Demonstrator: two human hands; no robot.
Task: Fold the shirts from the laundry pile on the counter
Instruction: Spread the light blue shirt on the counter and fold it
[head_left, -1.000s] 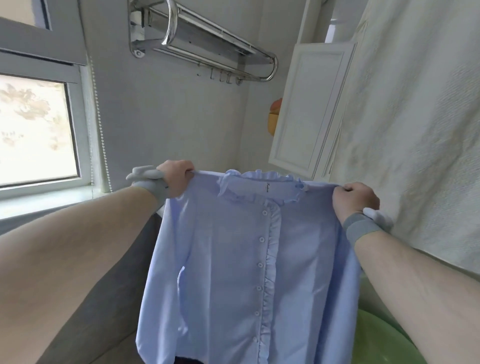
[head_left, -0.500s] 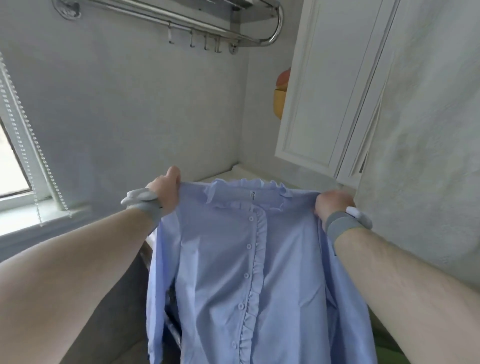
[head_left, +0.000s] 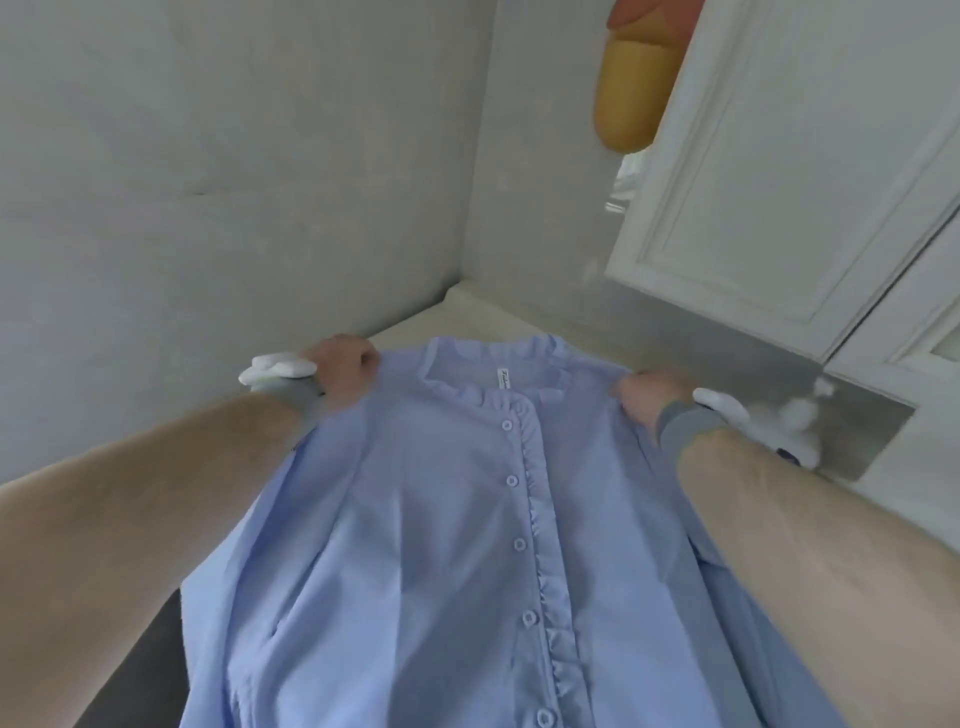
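**Ana:** Over the pale counter (head_left: 415, 325) in the corner, what is being held?

**Ben:** A light blue blouse (head_left: 441, 519), buttoned down the front, with a ruffled collar and a ruffle running beside the button row. It faces up toward the camera, collar farthest away, its body spreading down to the bottom edge of the view.

**Ana:** How do the hands sit on it?

**Ben:** The left hand (head_left: 340, 371) grips the left shoulder of the blouse, fingers curled in with cloth bunched under them. The right hand (head_left: 647, 395) does the same at the right shoulder, fingers curled into the fabric. The fingertips themselves are hidden by the fold of each fist.

**Ana:** Anything on the wrists?

**Ben:** Each wears a grey wristband (head_left: 685, 426) with a white piece attached on the outer side.

**Ana:** Is the blouse lying on the counter?

**Ben:** I cannot tell. The collar end is close over it, but contact is not clear.

**Ana:** And around it?

**Ben:** Grey-white walls meet behind the counter. A white panelled cabinet door (head_left: 779, 182) hangs at upper right, with a blurred yellow and orange object (head_left: 631, 83) just beside its left edge. A dark grey surface (head_left: 140, 670) shows at lower left, under the left forearm.
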